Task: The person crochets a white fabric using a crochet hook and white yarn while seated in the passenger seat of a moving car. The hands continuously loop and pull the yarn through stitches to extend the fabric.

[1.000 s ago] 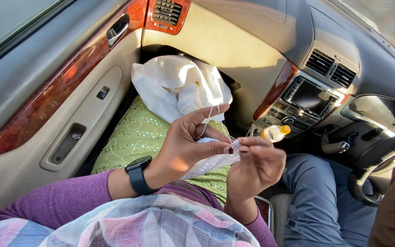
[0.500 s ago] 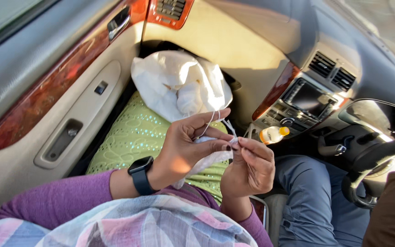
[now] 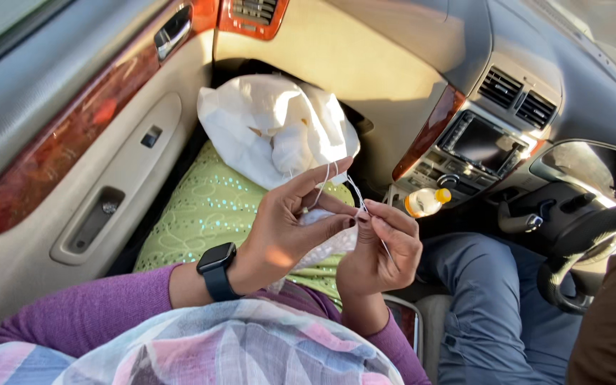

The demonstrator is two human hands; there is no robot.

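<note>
My left hand (image 3: 286,232), with a black smartwatch (image 3: 217,271) on the wrist, pinches a small white crochet piece (image 3: 328,246) and keeps a white yarn strand (image 3: 329,175) looped over its raised fingers. Touching it from the right, my right hand (image 3: 381,251) grips a thin crochet hook (image 3: 365,208) whose tip sits at the edge of the piece. The yarn runs up to a white plastic bag (image 3: 272,128) that lies on my green embroidered lap (image 3: 208,214). Both hands are held above my lap, fingertips together.
The car door panel (image 3: 101,192) with its wood trim is close on the left. Ahead are the dashboard screen (image 3: 480,142) and a small yellow-capped bottle (image 3: 425,202). Another person's grey trouser leg (image 3: 493,306) and brown sleeve (image 3: 614,321) are on the right, by the steering wheel (image 3: 586,235).
My right hand has closed in against the left, and the hook tip has come up to the crochet piece. The left fingers have lifted the yarn strand a little higher.
</note>
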